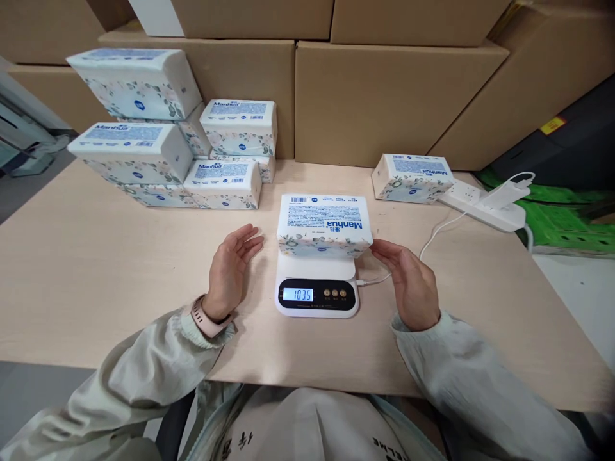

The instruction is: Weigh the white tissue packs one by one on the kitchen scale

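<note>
A white tissue pack (pixel 325 224) printed "Manhua" lies on a small white digital scale (pixel 317 291) in the middle of the table; the display reads 103.5. My left hand (pixel 230 269) hovers open a little to the left of the pack, palm facing it, not touching. My right hand (pixel 408 282) is open at the pack's right side, fingertips close to its lower right corner. Both hands hold nothing.
A stack of several more tissue packs (pixel 168 134) sits at the back left of the wooden table (pixel 96 269). One single pack (pixel 410 177) lies at back right beside a white power strip (pixel 485 205) with a charger. Cardboard boxes (pixel 384 96) line the back.
</note>
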A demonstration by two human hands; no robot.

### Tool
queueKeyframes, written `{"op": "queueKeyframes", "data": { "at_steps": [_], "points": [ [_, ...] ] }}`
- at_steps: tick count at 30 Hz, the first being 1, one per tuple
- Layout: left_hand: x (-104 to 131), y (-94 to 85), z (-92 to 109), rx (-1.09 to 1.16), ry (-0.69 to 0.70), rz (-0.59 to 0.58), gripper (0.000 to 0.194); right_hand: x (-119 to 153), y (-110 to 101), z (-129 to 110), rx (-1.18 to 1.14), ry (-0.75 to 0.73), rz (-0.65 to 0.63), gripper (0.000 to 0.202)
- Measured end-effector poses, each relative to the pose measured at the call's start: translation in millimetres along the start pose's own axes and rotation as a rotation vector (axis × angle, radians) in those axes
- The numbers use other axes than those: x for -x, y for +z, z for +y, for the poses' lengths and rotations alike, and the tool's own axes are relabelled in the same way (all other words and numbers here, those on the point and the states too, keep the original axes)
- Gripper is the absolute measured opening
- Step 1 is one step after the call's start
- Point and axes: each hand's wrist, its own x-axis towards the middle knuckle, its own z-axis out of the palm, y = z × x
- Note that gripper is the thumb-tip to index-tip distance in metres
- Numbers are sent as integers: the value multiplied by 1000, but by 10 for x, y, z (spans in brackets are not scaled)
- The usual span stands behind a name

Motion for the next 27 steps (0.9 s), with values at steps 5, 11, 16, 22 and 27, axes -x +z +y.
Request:
{"op": "queueKeyframes", "data": {
  "at_steps": [5, 11, 16, 22, 27],
  "points": [
    [-2, -12, -8, -15, 10, -12, 53, 1, 7, -10, -20, 4, -8, 47],
    [-10, -35, -19, -10, 18, -29, 54, -10, 10, 3, -29, 34, 8, 47],
    [4, -6, -2, -6, -14, -11, 51, -14, 11, 28, -69, 37, 25, 50],
    [25, 47, 41, 28, -67, 20, 48, 2, 9, 15, -93, 21, 44, 47],
    [31, 58, 55, 35, -70, 25, 47, -6, 11, -12, -98, 13, 55, 47]
  ]
}}
